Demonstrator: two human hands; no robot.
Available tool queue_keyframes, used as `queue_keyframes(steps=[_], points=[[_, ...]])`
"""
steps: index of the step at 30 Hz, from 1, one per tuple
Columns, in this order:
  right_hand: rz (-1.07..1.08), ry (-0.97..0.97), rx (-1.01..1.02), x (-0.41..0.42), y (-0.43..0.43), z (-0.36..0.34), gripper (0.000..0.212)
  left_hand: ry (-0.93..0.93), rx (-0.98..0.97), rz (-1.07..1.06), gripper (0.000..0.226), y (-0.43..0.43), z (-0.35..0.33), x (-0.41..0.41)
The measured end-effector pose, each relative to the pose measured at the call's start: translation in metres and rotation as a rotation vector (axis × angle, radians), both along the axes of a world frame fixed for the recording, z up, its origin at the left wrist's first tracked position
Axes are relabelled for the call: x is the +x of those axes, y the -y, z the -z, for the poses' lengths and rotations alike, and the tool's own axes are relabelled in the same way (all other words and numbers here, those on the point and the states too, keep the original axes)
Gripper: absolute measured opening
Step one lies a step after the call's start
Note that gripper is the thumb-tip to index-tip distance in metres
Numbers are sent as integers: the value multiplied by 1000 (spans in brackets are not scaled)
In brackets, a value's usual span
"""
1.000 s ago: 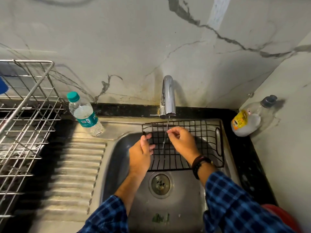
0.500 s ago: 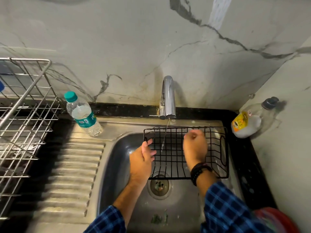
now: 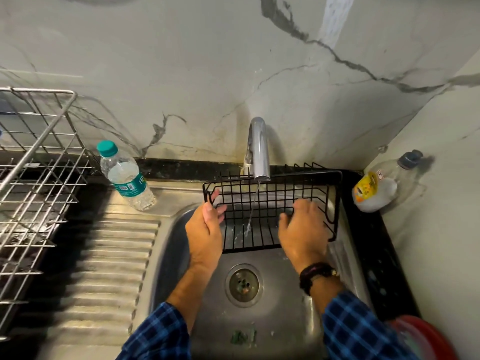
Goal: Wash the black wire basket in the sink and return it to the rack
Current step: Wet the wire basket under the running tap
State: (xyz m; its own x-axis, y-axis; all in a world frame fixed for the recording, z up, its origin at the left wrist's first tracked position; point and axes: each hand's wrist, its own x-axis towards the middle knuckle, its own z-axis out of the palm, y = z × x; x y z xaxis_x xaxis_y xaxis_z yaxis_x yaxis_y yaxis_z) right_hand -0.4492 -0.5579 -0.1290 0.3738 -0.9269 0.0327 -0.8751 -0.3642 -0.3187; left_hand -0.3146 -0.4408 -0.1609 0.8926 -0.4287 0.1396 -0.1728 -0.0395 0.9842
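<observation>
The black wire basket [image 3: 275, 203] hangs over the steel sink [image 3: 262, 318], tilted with its open side toward me, under the chrome tap [image 3: 258, 149]. A thin stream of water runs from the tap through the basket's wires. My left hand [image 3: 205, 235] grips the basket's left end, thumb on the rim. My right hand [image 3: 302, 232] lies on the wires at the basket's front right, fingers curled over them; whether it grips them is unclear. The silver wire rack [image 3: 33, 178] stands at the far left on the counter.
A water bottle with a teal cap [image 3: 124, 178] stands between the rack and the sink, beside the ribbed drainboard [image 3: 104, 268]. A soap bottle [image 3: 379, 188] leans in the right corner. A red object [image 3: 426, 339] shows at the lower right. The drain [image 3: 244, 284] lies below the basket.
The basket has tipped up and risen toward the tap. My right hand slid from the basket's middle to its lower right wires. My left hand kept its hold on the left end.
</observation>
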Motion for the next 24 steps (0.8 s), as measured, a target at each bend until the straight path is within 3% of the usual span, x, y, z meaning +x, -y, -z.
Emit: queue_keyframes(steps=[2,3,6,10,15,18,21,24], points=[[-100,-273,140,10,-26,8,83,32,9,-9,47,3,0,-4],[-150,-383,213,17,-41,12,91,55,24,-4,48,5,0,-6],[-277,-443,322,30,-71,23,82,128,23,47,45,9,0,-8],[-579,-234,169,13,-61,33,66,128,-51,70,45,14,-4,-3],[-943,-182,17,-4,-34,28,58,53,-88,21,44,17,8,9],[-1012,-206,-99,8,-34,34,60,57,-90,53,37,24,2,4],[-1023,-199,-84,15,-31,39,71,113,-113,121,33,27,-3,4],[-927,-226,-143,-4,-15,33,77,97,-197,113,35,20,4,15]])
